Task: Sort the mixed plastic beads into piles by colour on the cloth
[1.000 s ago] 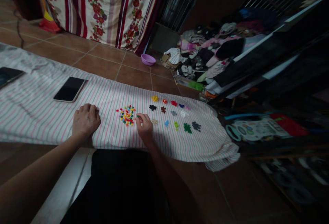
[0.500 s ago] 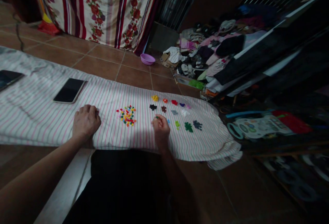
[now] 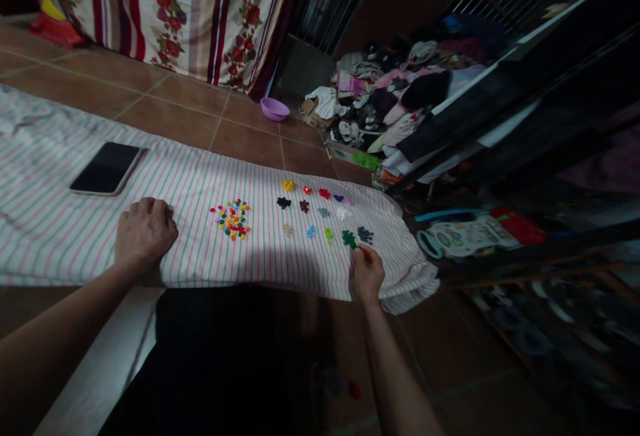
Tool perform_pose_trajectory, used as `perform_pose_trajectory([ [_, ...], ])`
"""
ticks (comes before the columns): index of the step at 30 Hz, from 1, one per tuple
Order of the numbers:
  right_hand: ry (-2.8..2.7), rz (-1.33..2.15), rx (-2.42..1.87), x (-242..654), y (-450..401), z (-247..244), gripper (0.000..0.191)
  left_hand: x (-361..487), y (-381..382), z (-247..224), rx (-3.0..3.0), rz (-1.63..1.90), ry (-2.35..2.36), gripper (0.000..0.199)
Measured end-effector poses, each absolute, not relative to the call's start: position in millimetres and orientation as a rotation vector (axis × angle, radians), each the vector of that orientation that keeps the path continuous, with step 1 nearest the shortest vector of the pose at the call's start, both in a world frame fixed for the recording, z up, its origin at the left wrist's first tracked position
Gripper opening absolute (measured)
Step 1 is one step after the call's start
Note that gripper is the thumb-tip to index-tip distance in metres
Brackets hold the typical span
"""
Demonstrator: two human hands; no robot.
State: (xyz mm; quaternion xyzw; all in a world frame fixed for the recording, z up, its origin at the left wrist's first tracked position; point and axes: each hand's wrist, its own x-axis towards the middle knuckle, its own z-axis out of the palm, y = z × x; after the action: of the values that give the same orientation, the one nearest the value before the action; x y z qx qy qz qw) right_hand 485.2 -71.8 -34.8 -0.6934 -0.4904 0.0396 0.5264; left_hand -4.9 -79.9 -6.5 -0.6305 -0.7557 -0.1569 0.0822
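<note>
My right hand (image 3: 367, 273) is at the near edge of a dark green pile (image 3: 349, 239) of small bead-like pieces. Its thumb and fingers are pinched on a small green piece, mostly hidden by the fingertips. My left hand (image 3: 146, 231) rests on the striped cloth (image 3: 190, 259) with its fingers curled under. Between my hands lies a mixed heap of colourful pieces (image 3: 234, 221). Single-colour piles stand in rows on the right, among them yellow (image 3: 287, 185), black (image 3: 284, 203), beige (image 3: 287, 230), light blue (image 3: 311, 231), lime green (image 3: 329, 235) and dark grey (image 3: 365, 235).
A phone (image 3: 107, 168) lies on the cloth beyond my left hand. On the tiled floor behind stand a purple basin (image 3: 275, 109) and a heap of clothes (image 3: 395, 93). A dark shelf rack (image 3: 500, 253) rises at the right. A flowered curtain (image 3: 195, 16) hangs at the back.
My right hand has moved right from over the beige pile to the dark green pile, uncovering the beige one. My left hand stays resting on the cloth. The view has shifted to the right.
</note>
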Motion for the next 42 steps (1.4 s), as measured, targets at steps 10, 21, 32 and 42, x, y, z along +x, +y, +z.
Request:
perform_pose_trajectory([
  [10, -1.238, -0.032, -1.840, 490, -51, -54, 0.041, -7, -78, -8, -1.887, -0.448, -2.234, 0.029],
  [21, -1.230, -0.271, -1.846, 477, -55, -51, 0.035, -5, -76, -8, -1.869, -0.447, -2.291, 0.029],
  [32, -1.706, -0.095, -1.439, 396, -74, -26, 0.026, -4, -76, -6, -1.849, -0.425, -2.313, 0.028],
  [42, -2.056, 0.365, -1.158, 268, -53, -27, 0.024, -7, -75, -10, -1.875, -0.465, -2.320, 0.027],
])
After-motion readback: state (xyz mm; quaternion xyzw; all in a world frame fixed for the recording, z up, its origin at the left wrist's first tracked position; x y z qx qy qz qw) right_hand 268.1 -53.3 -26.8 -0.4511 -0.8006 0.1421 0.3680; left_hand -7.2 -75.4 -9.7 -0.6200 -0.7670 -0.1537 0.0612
